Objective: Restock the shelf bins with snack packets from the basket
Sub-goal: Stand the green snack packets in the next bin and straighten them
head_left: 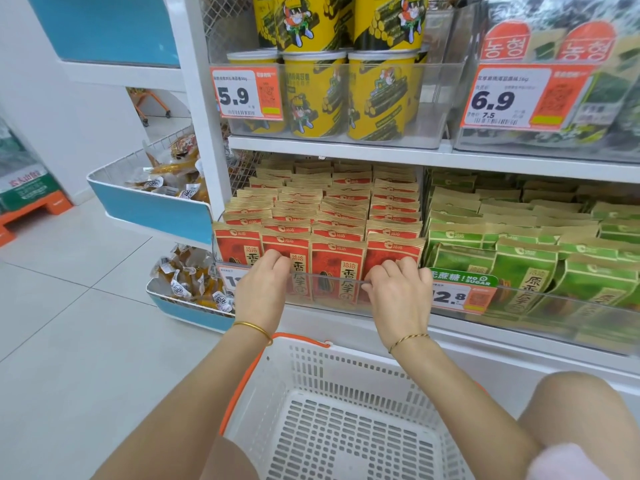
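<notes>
While fingers (277, 259) of left hand (261, 289) and right hand (401, 292) grip red packets (336, 268), white shelf (346, 152), tiled floor (86, 323)

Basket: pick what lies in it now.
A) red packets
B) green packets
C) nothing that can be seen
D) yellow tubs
C: the basket shows only its bare slotted floor; the red packets stand in the shelf bin above it.
</notes>
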